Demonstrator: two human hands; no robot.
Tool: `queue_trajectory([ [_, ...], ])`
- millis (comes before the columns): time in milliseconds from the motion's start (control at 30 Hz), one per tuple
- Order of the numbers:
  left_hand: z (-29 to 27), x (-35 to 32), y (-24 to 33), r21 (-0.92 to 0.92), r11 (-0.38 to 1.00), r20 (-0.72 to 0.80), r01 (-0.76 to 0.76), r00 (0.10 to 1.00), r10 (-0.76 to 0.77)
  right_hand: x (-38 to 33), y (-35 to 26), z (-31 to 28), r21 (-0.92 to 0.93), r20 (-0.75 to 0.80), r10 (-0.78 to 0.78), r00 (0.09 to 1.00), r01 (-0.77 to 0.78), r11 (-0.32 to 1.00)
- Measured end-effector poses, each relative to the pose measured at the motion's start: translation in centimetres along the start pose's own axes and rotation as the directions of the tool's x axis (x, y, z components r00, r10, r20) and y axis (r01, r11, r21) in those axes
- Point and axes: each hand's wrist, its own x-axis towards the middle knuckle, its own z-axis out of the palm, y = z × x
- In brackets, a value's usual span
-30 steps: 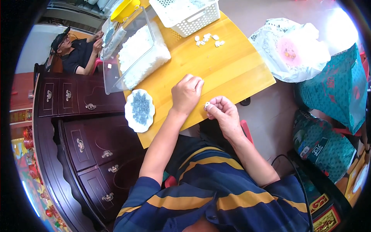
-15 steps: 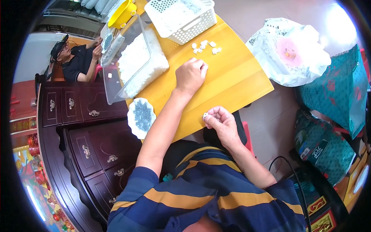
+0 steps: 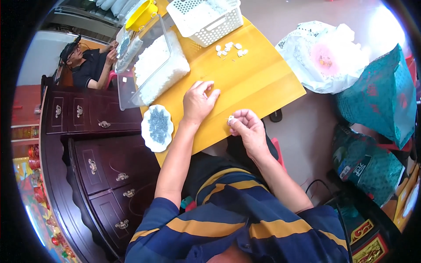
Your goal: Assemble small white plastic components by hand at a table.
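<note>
My right hand (image 3: 249, 133) is closed at the table's near edge. It pinches a small white plastic piece (image 3: 230, 118) between thumb and fingers, with a thin pin-like bit sticking out to its left. Over the middle of the table is my left hand (image 3: 197, 103), its thumb apart from loosely curled fingers and nothing visible in them. Several similar white pieces (image 3: 228, 45) lie loose beyond it, along with a couple of tiny thin pins (image 3: 233, 60). Left of my left forearm, a white scalloped dish (image 3: 146, 139) holds a heap of small grey metal bits (image 3: 158, 126).
A clear plastic bin (image 3: 127, 94) heaped with white pieces stands on the yellow table (image 3: 263, 72), near a white perforated basket (image 3: 206, 35) and a yellow bowl (image 3: 141, 16). A dark wooden cabinet (image 3: 87, 144) stands left. Bags (image 3: 377, 96) sit right. Another person (image 3: 90, 65) works far left.
My left hand has moved back toward me from near the loose pieces, and its thumb has come away from the fingers. My right hand still pinches the white piece.
</note>
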Motion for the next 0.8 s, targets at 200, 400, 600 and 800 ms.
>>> queue_trajectory([
  [200, 0.7, -1.3, -1.2, 0.039, 0.995, -0.066, -0.095, 0.993, 0.097, -0.1, -0.3, -0.2, -0.1, -0.012, -0.038, 0.999, 0.037, 0.994],
  [400, 0.6, -3.2, -1.5, 0.056, 0.997, -0.076, -0.055, 0.995, 0.059, -0.2, -0.2, -0.2, -0.071, -0.024, -0.07, 0.997, 0.069, 0.995],
  [600, 0.0, -5.5, -0.6, -0.508, 0.839, 0.03, 0.194, 0.978, -0.208, 0.1, 0.3, -0.4, -0.047, 0.002, -0.042, 0.999, 0.042, 0.998],
  [800, -1.5, -7.4, 2.4, -0.726, 0.584, 0.274, 0.362, 0.932, -0.238, 0.1, 0.1, -0.2, -0.077, 0.0, -0.023, 1.0, 0.023, 0.997],
])
